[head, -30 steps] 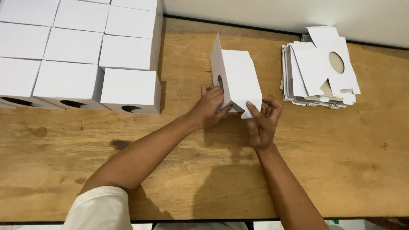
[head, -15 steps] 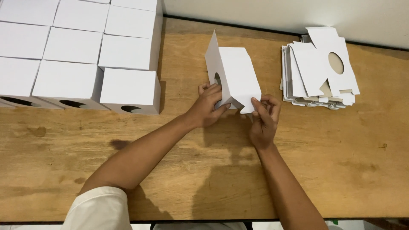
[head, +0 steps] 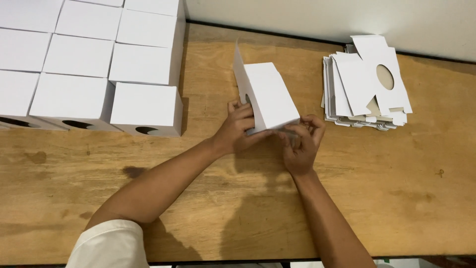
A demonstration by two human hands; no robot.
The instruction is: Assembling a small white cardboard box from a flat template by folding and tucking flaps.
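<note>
The left hand [head: 238, 126] and the right hand [head: 302, 141] both hold a white box [head: 267, 94] on the wooden desk [head: 238, 208], with fingers curled tight on its near end.

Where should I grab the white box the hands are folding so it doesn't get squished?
Probably hold the white box by its two long side walls near the near end, coming from both sides as the left hand and right hand do. The broad top panel is thin card over a hollow and could dent; one flap stands loose at the far end.
</note>
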